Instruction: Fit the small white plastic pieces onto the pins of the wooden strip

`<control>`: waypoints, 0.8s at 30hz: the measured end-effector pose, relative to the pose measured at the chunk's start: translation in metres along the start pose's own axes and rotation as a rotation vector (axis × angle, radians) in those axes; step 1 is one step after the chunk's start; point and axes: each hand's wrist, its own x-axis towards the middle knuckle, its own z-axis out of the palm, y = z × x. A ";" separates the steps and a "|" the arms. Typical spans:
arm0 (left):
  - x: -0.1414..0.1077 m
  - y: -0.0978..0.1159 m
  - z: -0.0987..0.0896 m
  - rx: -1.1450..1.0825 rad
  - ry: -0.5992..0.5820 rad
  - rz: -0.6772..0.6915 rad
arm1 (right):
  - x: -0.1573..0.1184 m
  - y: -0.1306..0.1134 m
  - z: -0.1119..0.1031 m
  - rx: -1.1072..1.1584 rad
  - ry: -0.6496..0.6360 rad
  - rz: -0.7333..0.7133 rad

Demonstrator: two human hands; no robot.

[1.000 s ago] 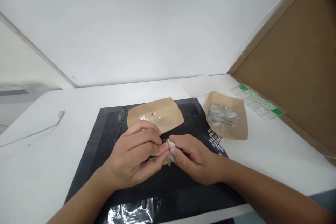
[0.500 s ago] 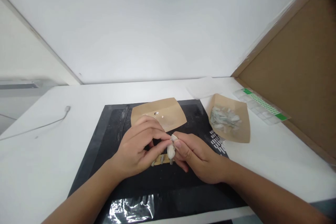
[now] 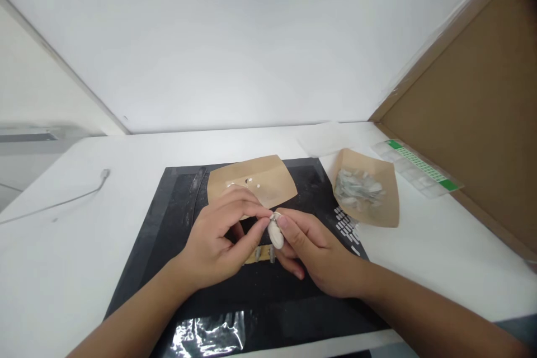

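My left hand point(image 3: 224, 235) is pinched, thumb and forefinger meeting at the top end of a small off-white oval piece point(image 3: 276, 235). Against its right side, my right hand point(image 3: 316, 249) grips the same piece between thumb and curled fingers. The piece hangs slightly tilted over the black mat point(image 3: 268, 307); its exact kind is not clear. A tiny grey bit shows at the pinch, too small to name. Below the hands, a yellowish strip point(image 3: 264, 253) lies on the mat with small grey pieces standing on it, partly hidden by my fingers.
A brown paper sheet point(image 3: 268, 173) with tiny white bits lies behind my left hand. To the right, another brown paper point(image 3: 390, 196) holds a heap of translucent flakes. White slips point(image 3: 346, 226) dot the mat. A clear green-labelled case point(image 3: 419, 165) lies near the cardboard wall point(image 3: 470, 112).
The off-white piece has tilted a little, and its upper part sits differently between my fingers. My left thumb has drawn slightly back to the left. Both hands stay in nearly the same place.
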 end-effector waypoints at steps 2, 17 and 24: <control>0.001 0.001 0.000 -0.015 0.004 -0.004 | 0.000 -0.001 0.000 -0.042 0.005 0.000; 0.002 0.000 0.002 0.333 0.028 0.250 | 0.000 0.000 0.005 -0.495 0.185 -0.088; -0.001 0.003 0.005 0.411 0.043 0.256 | 0.000 -0.002 0.008 -0.483 0.184 -0.065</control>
